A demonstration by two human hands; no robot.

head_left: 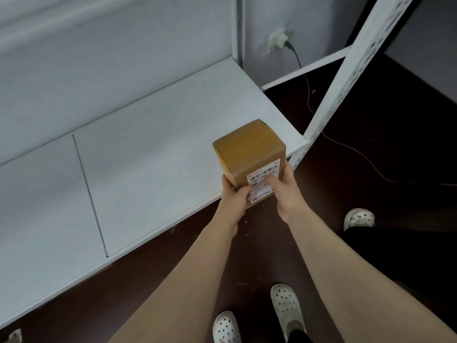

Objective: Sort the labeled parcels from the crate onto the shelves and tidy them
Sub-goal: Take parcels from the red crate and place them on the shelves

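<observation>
Gripping the parcel (249, 154) from both sides, left hand (235, 198) and right hand (288, 194) equally near, fingers curled round it; long axis upright, at the shelf's (148, 144) front edge near its right corner.

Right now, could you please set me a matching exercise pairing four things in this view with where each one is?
Things:
1 parcel
2 plug
3 clogs
4 label

Places:
A in the socket on the wall
B on the parcel's near face
C on the dark floor
D gripped by the left hand and right hand at the front edge of the shelf

Pairs: 1-D, 2-A, 3-C, 4-B
</observation>
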